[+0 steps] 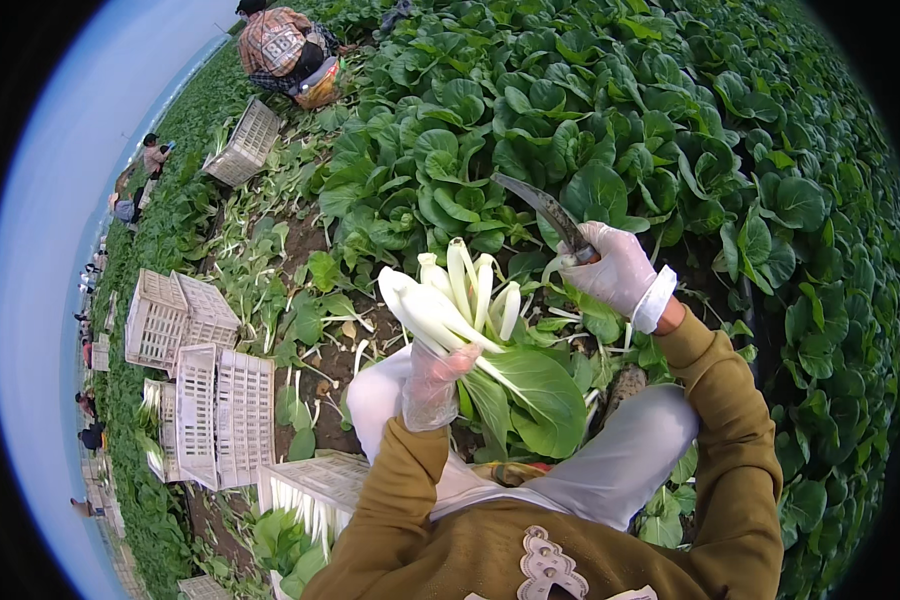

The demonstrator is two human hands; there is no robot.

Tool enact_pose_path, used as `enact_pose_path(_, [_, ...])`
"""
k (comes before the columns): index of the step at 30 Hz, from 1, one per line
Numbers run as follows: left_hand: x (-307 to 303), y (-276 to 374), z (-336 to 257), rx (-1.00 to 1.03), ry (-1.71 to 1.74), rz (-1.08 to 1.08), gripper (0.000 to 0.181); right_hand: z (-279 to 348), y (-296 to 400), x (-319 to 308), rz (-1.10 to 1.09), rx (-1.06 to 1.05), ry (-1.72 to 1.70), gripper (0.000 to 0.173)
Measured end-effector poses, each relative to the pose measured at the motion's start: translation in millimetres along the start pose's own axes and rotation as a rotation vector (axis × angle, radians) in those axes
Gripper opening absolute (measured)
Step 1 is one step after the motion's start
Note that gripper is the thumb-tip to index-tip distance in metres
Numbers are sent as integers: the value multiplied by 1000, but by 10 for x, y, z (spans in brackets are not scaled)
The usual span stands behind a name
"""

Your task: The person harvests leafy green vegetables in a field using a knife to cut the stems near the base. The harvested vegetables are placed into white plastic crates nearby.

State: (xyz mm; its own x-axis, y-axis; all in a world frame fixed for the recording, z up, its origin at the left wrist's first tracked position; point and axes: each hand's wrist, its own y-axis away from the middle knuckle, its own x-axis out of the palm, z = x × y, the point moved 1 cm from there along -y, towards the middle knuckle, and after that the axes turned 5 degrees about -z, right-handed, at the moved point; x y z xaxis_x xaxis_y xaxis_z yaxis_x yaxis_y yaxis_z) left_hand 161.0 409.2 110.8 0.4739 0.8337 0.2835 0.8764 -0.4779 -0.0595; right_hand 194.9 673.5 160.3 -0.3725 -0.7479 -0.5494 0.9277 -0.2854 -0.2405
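Observation:
Gloved in clear plastic, my left hand point(436, 379) grips a bunch of leafy greens with thick white stalks point(427, 304), their pale bases upward and green leaves hanging towards my lap. To the right of the bunch, my right hand point(607, 266), also gloved, is closed on the handle of a curved harvesting knife point(540, 204). The blade points up and to the left over uncut leafy green plants point(450, 157). A pale stalk piece lies by the fingers of my right hand; whether it is held, I cannot tell.
White plastic crates point(244, 412) stand on the left, and a crate of stalks point(322, 480) is beside my left arm. Cut leaves litter the soil point(319, 379). A co-worker point(281, 45) crouches at the upper left near a tilted crate point(246, 142); several people are farther off.

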Motion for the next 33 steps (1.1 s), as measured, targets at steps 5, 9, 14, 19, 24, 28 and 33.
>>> enact_pose_path(5, [-174, 282, -227, 45, -105, -50, 63, 959, 19, 252, 409, 216, -640, 28])
enact_pose_path(9, [-265, 458, -376, 71, 124, -83, 60, 1323, 41, 471, 505, 229, -631, 26])
enact_pose_path(14, [-508, 586, -314, 130, -194, -287, 51, 1513, 124, 677, 459, 262, -652, 19])
enact_pose_path(19, [-516, 781, -389, 43, -27, -220, 43, 1464, 87, 895, 453, 116, -498, 20])
enact_pose_path(24, [-663, 999, -236, 11, 291, -209, 46, 1620, 103, 927, 603, 188, -471, 25])
enact_pose_path(28, [-422, 962, -558, 50, 262, -210, 44, 1524, 128, 930, 515, 205, -460, 15])
enact_pose_path(33, [-439, 993, -340, 23, 196, -329, 36, 1463, 234, 1072, 396, 196, -469, 15])
